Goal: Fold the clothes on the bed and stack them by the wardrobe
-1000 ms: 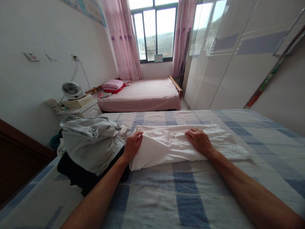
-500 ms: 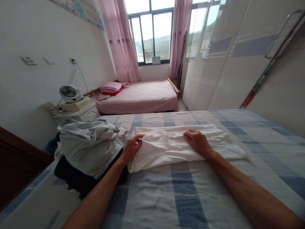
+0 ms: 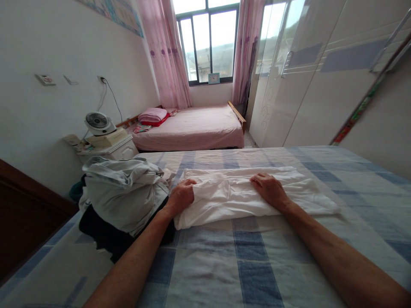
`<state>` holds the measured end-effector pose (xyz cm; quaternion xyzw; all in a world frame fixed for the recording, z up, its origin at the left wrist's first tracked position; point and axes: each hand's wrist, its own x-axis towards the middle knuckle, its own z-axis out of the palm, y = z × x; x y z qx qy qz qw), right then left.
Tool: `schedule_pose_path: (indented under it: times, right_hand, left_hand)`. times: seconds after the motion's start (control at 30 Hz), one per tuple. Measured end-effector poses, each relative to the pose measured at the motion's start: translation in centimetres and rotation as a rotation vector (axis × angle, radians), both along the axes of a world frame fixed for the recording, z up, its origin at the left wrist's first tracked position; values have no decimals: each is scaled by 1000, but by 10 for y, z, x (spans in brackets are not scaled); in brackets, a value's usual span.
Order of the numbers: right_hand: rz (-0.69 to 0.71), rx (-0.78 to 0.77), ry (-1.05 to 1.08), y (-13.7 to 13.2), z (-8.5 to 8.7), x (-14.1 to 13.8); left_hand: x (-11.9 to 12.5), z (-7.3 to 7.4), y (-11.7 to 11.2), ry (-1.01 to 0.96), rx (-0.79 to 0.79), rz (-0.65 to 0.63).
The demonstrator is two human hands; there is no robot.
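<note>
A white garment (image 3: pixel 237 194) lies folded lengthwise across the blue checked bed (image 3: pixel 257 261) in front of me. My left hand (image 3: pixel 181 196) is curled round the garment's left end, fingers closed on the cloth. My right hand (image 3: pixel 269 188) rests palm down on the middle of the garment, fingers stretched out flat. Close to my left hand sits a heap of grey clothes (image 3: pixel 123 188) on top of something black (image 3: pixel 102 233).
A second bed with a pink sheet (image 3: pixel 192 126) and a folded pink blanket (image 3: pixel 152 114) stands under the window. A small fan (image 3: pixel 98 122) sits on a white bedside cabinet at the left. White wardrobe doors (image 3: pixel 308 81) line the right wall.
My left hand's fingers have closed more tightly on the garment's left end. My right hand has stayed flat in the same spot. The view shifted slightly.
</note>
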<state>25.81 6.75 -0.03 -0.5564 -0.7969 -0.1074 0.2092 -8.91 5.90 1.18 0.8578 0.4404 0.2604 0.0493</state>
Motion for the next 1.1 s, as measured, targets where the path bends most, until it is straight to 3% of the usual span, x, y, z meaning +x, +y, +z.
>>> schedule_pose_path:
  times: [0.1, 0.27, 0.57, 0.87, 1.1]
  right_hand:
    - [1, 4, -3, 0, -1, 0]
    - [-4, 8, -6, -1, -1, -1]
    - [-24, 100, 1, -3, 10, 1]
    - [76, -45, -69, -11, 14, 0]
    - [-128, -61, 53, 5, 36, 30]
  left_hand:
    - [0, 1, 0, 41, 27, 14]
    - [3, -2, 0, 123, 71, 168]
    - [4, 6, -8, -50, 260, 276]
    - [2, 6, -10, 116, 167, 165]
    - [-4, 30, 4, 12, 153, 341]
